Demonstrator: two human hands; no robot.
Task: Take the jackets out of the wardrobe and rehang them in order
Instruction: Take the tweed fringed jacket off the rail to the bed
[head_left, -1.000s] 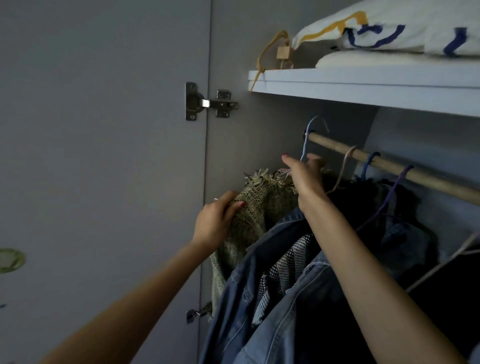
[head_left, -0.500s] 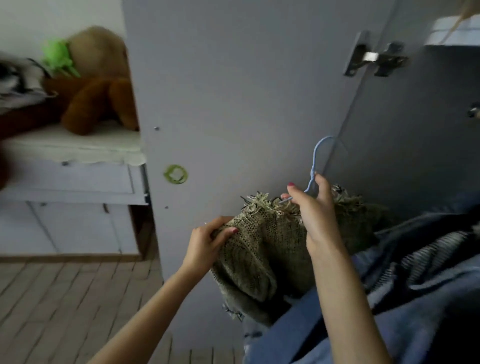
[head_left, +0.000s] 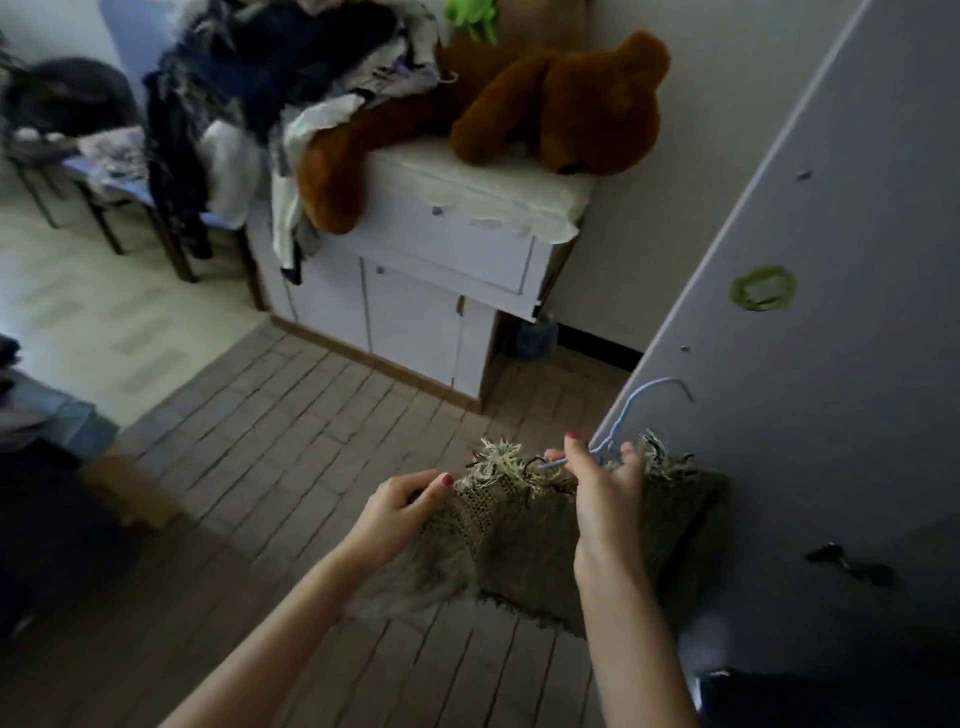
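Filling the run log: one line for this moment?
stage: jacket out | left hand: grips green knit jacket | right hand: holds blue hanger

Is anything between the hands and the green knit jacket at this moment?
Nothing visible. The right hand grips the blue hanger at the green knit jacket collar, and the left hand pinches the jacket's shoulder edge. The jacket is clear of the wardrobe door.

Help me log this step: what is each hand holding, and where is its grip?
The right hand grips the blue hanger at its neck; the left hand pinches the olive knitted jacket at its fringed top edge.
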